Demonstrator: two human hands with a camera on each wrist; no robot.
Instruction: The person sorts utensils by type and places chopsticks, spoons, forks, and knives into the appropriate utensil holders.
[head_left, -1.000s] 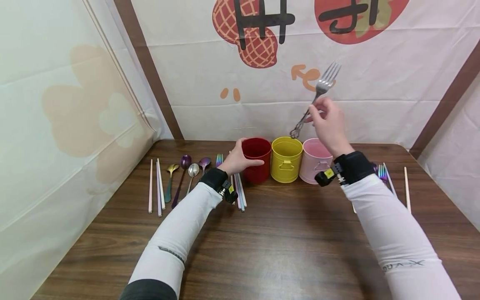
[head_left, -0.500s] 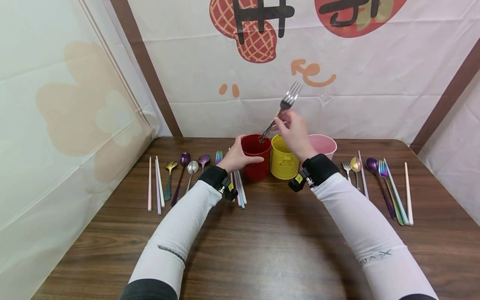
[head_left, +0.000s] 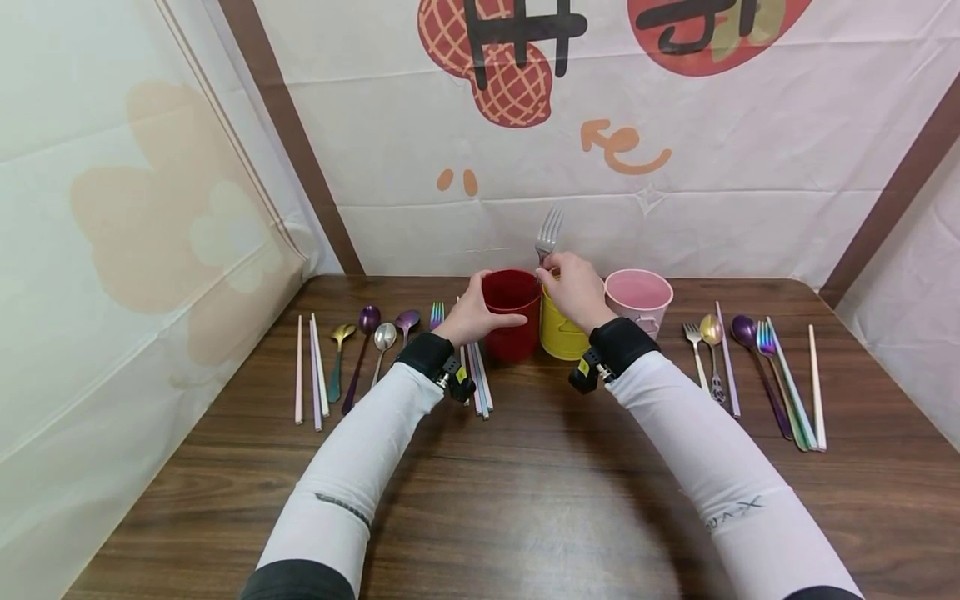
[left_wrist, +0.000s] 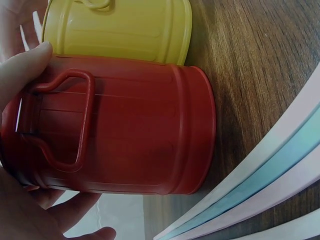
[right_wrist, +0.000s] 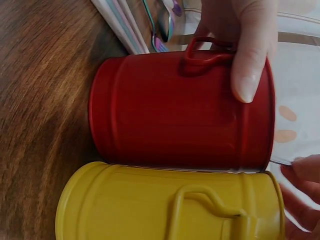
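Note:
My left hand [head_left: 474, 315] holds a small red metal bucket [head_left: 513, 340], thumb across its front near the rim and the other fingers behind it. The bucket stands upright on the table, its wire handle [left_wrist: 86, 120] showing in the left wrist view. My right hand [head_left: 576, 292] pinches a silver fork [head_left: 549, 232], tines up, over the border between the red bucket and a yellow bucket [head_left: 557, 335]. The fork's handle end reaches the red rim in the right wrist view; its lower tip is hidden. My right hand covers part of the yellow bucket's mouth.
A pink bucket [head_left: 636, 293] stands right of the yellow one. Chopsticks [head_left: 317, 367], spoons [head_left: 368, 321] and a rainbow fork [head_left: 437, 314] lie at left. More cutlery, with a purple spoon [head_left: 744, 331] and a small fork [head_left: 693, 333], lies at right. A printed cloth hangs behind.
My right hand has moved left and down with the fork, from above the pink and yellow buckets to the red bucket's rim. My left hand has kept its hold on the red bucket.

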